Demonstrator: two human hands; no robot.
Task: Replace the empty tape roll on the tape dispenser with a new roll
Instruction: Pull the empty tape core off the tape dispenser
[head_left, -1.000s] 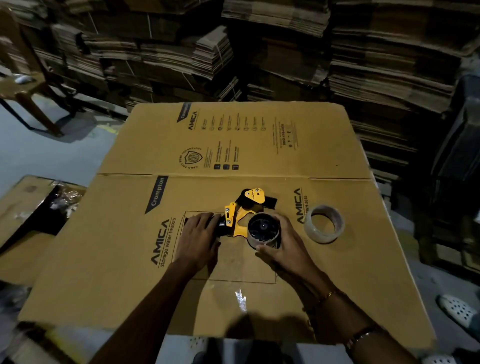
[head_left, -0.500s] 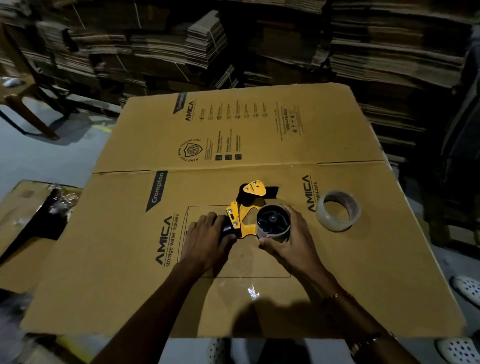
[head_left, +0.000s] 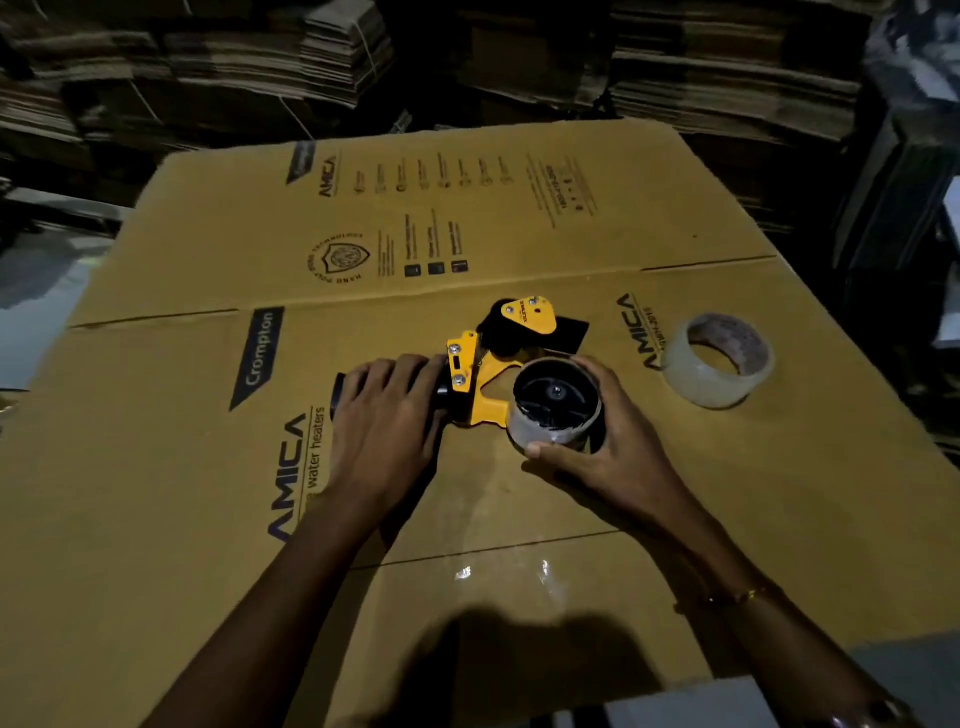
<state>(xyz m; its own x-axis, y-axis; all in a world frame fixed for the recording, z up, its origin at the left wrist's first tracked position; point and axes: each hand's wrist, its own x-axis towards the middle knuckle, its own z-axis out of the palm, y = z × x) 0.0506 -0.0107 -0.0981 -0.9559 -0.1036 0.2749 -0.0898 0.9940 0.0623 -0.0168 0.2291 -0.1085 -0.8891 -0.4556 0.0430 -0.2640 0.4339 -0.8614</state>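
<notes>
- A yellow-and-black tape dispenser (head_left: 485, 366) lies on its side at the middle of the frame, its flat yellow metal frame studded with small silver screws and a black roller near its top end.
- The left hand (head_left: 384, 426) lies over the dispenser's black handle, fingers curled round it; only the handle's dark end shows past the knuckles on the left.
- On the dispenser's black spoked hub sits the empty tape roll (head_left: 553, 415), a thin brownish cardboard ring with a cloudy, glossy film on its outer wall.
- The right hand (head_left: 618, 441) cups this ring from the right, thumb on its near side and fingers wrapped behind it.
- The new tape roll (head_left: 719, 361), a thick ring of clear, milky tape with a pale cardboard core, lies flat in the right part of the frame, well apart from the dispenser and both hands.
- All of this rests on a large flattened cardboard carton (head_left: 519, 218), matte tan corrugated board printed with "AMICA", "Crompton" and "water heaters", with fold lines across it and a shiny strip of clear tape along a seam in the lower middle.
- Stacks of flattened cardboard sheets (head_left: 332, 52) fill the dim top of the frame, their layered edges showing.
</notes>
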